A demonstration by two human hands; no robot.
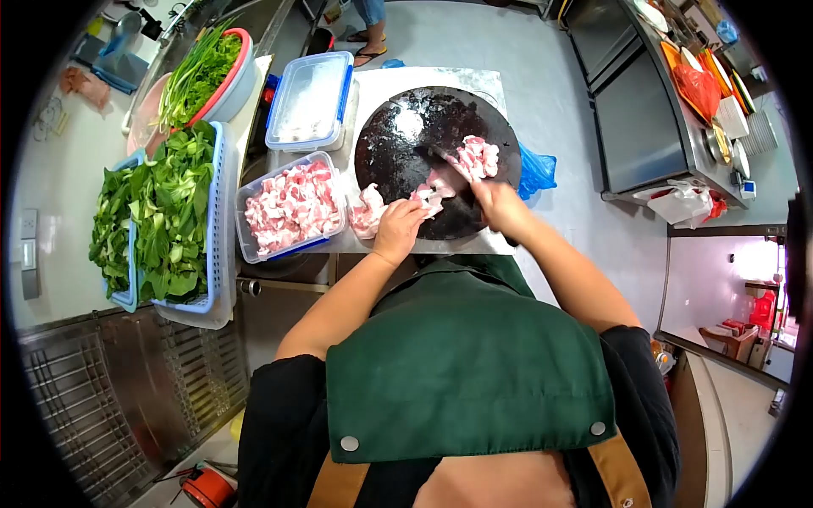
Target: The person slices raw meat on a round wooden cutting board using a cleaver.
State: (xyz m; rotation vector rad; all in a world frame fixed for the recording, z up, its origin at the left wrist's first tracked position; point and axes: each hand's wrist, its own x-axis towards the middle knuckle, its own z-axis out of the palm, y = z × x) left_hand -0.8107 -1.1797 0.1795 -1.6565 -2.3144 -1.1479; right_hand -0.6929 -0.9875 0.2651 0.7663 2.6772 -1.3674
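Note:
A round dark chopping board (394,140) lies on a pale table. My left hand (401,227) presses its fingers on a strip of pale pink raw meat (368,213) at the board's lower left edge. In my right hand (501,207) is a knife (449,161), its blade slanting up and left over the board. The blade stands between the meat strip and a small heap of cut meat (479,157) at the board's right. Left of the board, an open clear container (292,206) holds many cut meat pieces.
A lidded clear box (311,100) stands behind the open container. Farther left are a blue basket of leafy greens (218,212) and a red-rimmed basin (241,76) of green herbs. A blue plastic bag (536,172) hangs right of the board. Another person's legs (371,25) show at the top.

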